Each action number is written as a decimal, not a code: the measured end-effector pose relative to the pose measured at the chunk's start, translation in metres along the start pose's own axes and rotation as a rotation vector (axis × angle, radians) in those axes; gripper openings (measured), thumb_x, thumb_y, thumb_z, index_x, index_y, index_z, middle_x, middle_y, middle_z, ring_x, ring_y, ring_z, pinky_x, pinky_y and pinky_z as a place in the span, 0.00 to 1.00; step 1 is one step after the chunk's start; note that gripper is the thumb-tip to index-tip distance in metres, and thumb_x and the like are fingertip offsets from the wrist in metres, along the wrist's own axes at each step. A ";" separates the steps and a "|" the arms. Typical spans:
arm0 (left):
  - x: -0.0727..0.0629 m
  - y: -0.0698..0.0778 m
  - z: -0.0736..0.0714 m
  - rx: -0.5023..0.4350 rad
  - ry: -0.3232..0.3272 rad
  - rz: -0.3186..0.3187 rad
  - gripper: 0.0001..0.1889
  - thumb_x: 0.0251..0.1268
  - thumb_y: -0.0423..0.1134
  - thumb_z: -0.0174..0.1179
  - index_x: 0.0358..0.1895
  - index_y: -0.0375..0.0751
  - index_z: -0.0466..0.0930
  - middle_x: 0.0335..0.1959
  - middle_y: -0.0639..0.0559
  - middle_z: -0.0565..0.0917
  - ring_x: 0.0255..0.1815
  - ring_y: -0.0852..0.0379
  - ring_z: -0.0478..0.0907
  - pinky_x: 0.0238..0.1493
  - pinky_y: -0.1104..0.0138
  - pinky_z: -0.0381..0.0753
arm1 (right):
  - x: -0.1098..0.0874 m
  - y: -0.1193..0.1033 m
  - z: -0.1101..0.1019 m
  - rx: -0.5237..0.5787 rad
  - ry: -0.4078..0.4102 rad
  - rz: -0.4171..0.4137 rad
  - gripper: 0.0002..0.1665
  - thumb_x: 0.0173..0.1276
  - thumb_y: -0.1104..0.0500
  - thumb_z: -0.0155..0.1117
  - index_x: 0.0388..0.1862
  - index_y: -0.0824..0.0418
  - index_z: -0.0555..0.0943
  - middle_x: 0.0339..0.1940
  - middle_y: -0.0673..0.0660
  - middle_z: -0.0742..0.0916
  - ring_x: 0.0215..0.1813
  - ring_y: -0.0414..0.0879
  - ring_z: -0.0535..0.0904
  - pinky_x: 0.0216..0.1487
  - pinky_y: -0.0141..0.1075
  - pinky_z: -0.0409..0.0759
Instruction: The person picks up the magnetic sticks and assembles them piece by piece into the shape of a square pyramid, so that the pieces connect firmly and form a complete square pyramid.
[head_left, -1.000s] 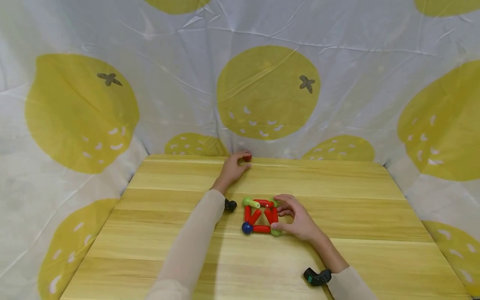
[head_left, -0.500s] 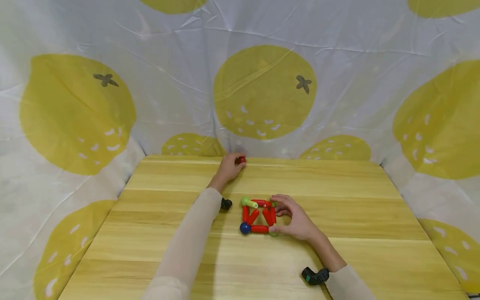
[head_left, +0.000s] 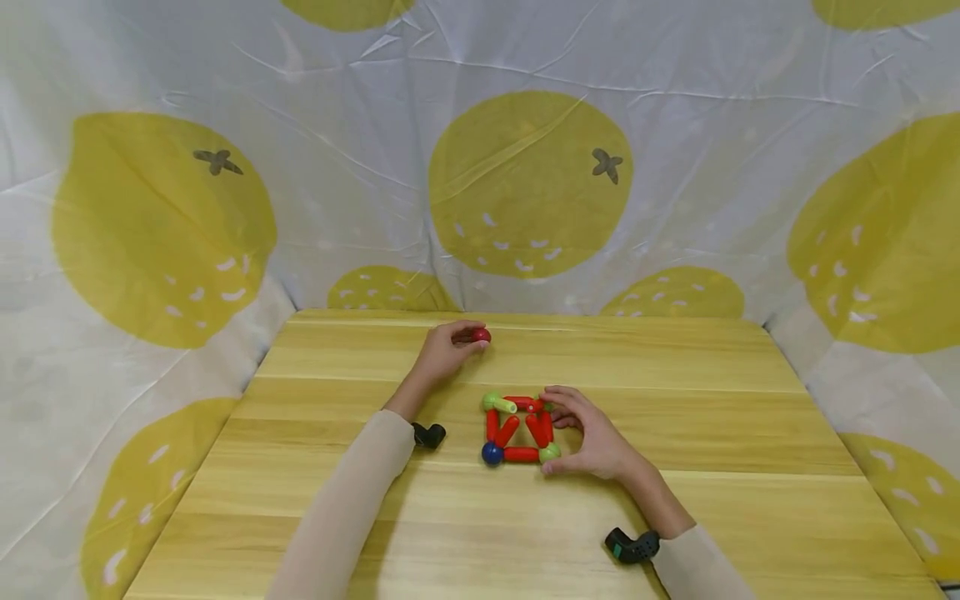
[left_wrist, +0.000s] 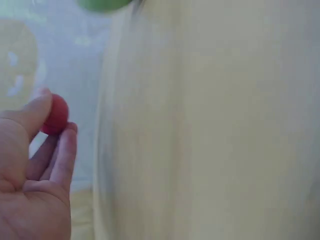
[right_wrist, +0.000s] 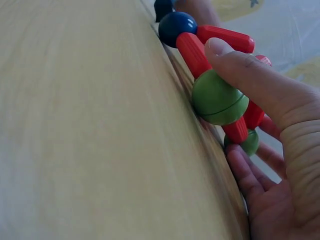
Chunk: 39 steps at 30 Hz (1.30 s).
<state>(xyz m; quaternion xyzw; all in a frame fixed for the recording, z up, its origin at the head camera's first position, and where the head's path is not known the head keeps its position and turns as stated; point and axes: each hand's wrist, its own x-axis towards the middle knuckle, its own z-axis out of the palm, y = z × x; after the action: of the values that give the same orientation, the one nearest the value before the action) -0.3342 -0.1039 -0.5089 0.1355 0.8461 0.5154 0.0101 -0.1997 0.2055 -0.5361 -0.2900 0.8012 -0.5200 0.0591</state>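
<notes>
My left hand [head_left: 441, 357] pinches a small red ball [head_left: 482, 335] between thumb and fingertips, over the back part of the table; the left wrist view shows the ball [left_wrist: 58, 116] held at the fingertips. In front lies a square frame of magnetic building rods and balls. Red rods [head_left: 521, 454] join a blue ball [head_left: 492, 453] at the front left to green balls [head_left: 550, 452] at other corners. More rods slant up from the corners, one of them light green [head_left: 506, 406]. My right hand [head_left: 600, 437] grips the frame's right side, thumb by the front green ball [right_wrist: 220, 97], fingers at the back one.
The wooden table [head_left: 675, 533] ends at a hanging cloth [head_left: 690, 192] printed with yellow fruit, which also closes off both sides. Black wrist devices [head_left: 632, 547] are worn at both wrists.
My left hand has drawn back from the table's far edge toward the frame, bringing the red ball with it. The right hand stays at the frame, its thumb shifted slightly.
</notes>
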 end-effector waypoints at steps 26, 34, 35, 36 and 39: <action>-0.111 0.064 0.031 -0.069 -0.177 0.182 0.17 0.62 0.51 0.74 0.54 0.64 0.85 0.52 0.64 0.88 0.56 0.57 0.85 0.63 0.52 0.83 | 0.000 -0.005 0.001 0.006 0.012 0.041 0.61 0.47 0.51 0.90 0.78 0.59 0.67 0.77 0.56 0.71 0.60 0.49 0.79 0.64 0.34 0.80; -0.114 0.067 0.041 -0.014 -0.176 0.186 0.18 0.65 0.52 0.71 0.57 0.60 0.84 0.53 0.62 0.88 0.54 0.60 0.84 0.57 0.53 0.86 | -0.001 -0.002 0.002 -0.004 0.010 0.036 0.61 0.48 0.50 0.89 0.78 0.59 0.67 0.77 0.54 0.70 0.60 0.48 0.79 0.64 0.34 0.80; -0.114 0.067 0.042 -0.005 -0.178 0.186 0.18 0.65 0.52 0.71 0.57 0.60 0.84 0.53 0.62 0.88 0.53 0.60 0.84 0.55 0.53 0.86 | -0.001 -0.002 0.002 -0.004 0.011 0.031 0.61 0.48 0.50 0.89 0.78 0.59 0.67 0.77 0.55 0.70 0.60 0.48 0.79 0.64 0.34 0.80; -0.114 0.067 0.043 0.002 -0.177 0.187 0.18 0.65 0.52 0.71 0.57 0.60 0.84 0.52 0.63 0.88 0.52 0.61 0.84 0.54 0.53 0.86 | 0.000 -0.002 0.001 -0.003 0.010 0.025 0.61 0.48 0.51 0.89 0.78 0.60 0.66 0.77 0.56 0.70 0.60 0.48 0.79 0.64 0.35 0.80; -0.114 0.068 0.043 0.004 -0.176 0.182 0.18 0.65 0.51 0.72 0.57 0.61 0.84 0.52 0.64 0.88 0.50 0.62 0.84 0.52 0.53 0.87 | 0.000 -0.002 0.001 -0.008 0.009 0.002 0.60 0.49 0.52 0.89 0.78 0.60 0.66 0.78 0.59 0.68 0.60 0.49 0.79 0.64 0.36 0.80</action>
<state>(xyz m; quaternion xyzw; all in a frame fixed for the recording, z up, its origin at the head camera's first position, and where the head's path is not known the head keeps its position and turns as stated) -0.2028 -0.0642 -0.4840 0.2564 0.8271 0.4987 0.0374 -0.1982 0.2041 -0.5345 -0.2872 0.8038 -0.5180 0.0550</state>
